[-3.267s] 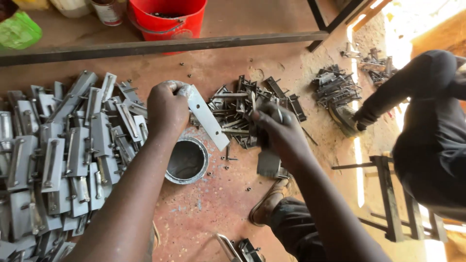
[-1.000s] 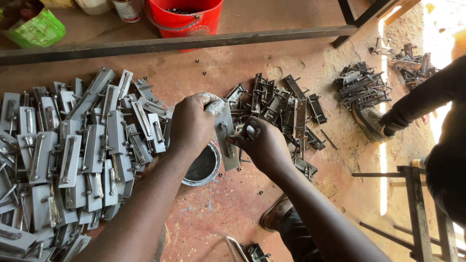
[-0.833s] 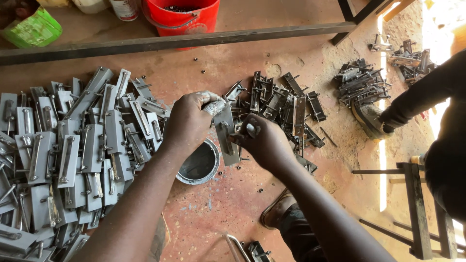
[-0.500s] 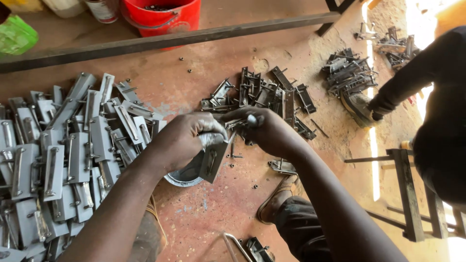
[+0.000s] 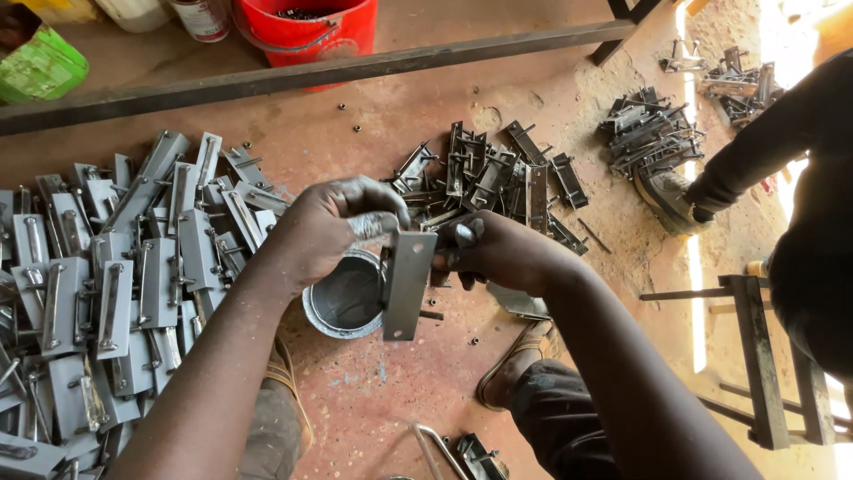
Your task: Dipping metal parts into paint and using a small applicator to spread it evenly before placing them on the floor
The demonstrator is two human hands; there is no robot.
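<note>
1. Above a round metal tin [image 5: 342, 302] on the floor, the left hand [image 5: 333, 227] pinches the top of a flat grey metal plate [image 5: 404, 284].
2. Its right edge is gripped by the right hand [image 5: 498, 253], fingers pressed together.
3. Piled latch plates [image 5: 115, 284] lie left.

Two hands are seen, the left hand [image 5: 333, 227] and the right hand [image 5: 498, 253], and one grey metal plate [image 5: 405, 284] is held between them. One round tin [image 5: 342, 302] is set on the floor below. One red bucket [image 5: 306, 27] and one green container [image 5: 40, 62] are counted. Four heaps of metal parts are seen; their pieces cannot be counted.
</note>
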